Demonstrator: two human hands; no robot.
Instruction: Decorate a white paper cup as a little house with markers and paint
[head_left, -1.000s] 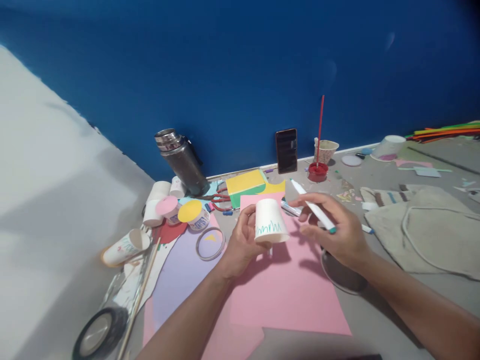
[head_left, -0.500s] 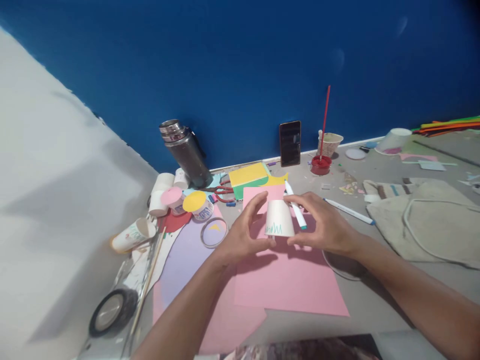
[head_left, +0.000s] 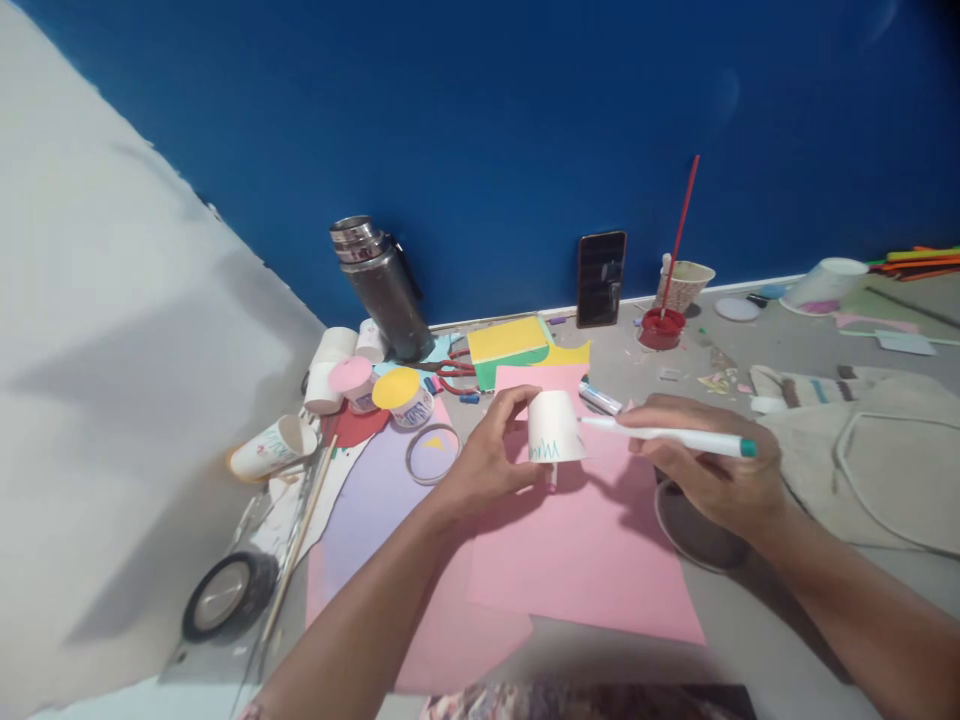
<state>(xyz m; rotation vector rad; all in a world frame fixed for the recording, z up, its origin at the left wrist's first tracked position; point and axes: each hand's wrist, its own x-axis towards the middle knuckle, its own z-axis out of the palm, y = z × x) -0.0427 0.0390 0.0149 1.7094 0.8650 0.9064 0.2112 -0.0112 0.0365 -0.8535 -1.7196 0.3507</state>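
My left hand (head_left: 499,450) grips a small white paper cup (head_left: 555,422), turned upside down, by its left side. Green grass-like strokes run along the cup's lower edge. A thin stick or pen end (head_left: 553,476) pokes out below it. In my right hand (head_left: 712,465) is a white marker (head_left: 675,434) with a green end, held like a pen. Its tip points left and is close to the cup's right side; I cannot tell whether it touches. Beneath both hands lies pink paper (head_left: 585,570).
Behind stand a steel flask (head_left: 386,300), a phone (head_left: 600,280) and a red glue pot (head_left: 661,328). Decorated cups (head_left: 405,395), a tape ring (head_left: 433,455) and black tape (head_left: 225,598) are at left. A cloth bag (head_left: 885,470) lies at right, a round dark-centred ring (head_left: 697,525) under my right hand.
My right hand has left the cup's side and moved right, turning the marker so its tip faces the cup. My left hand still holds the cup, now turned slightly.
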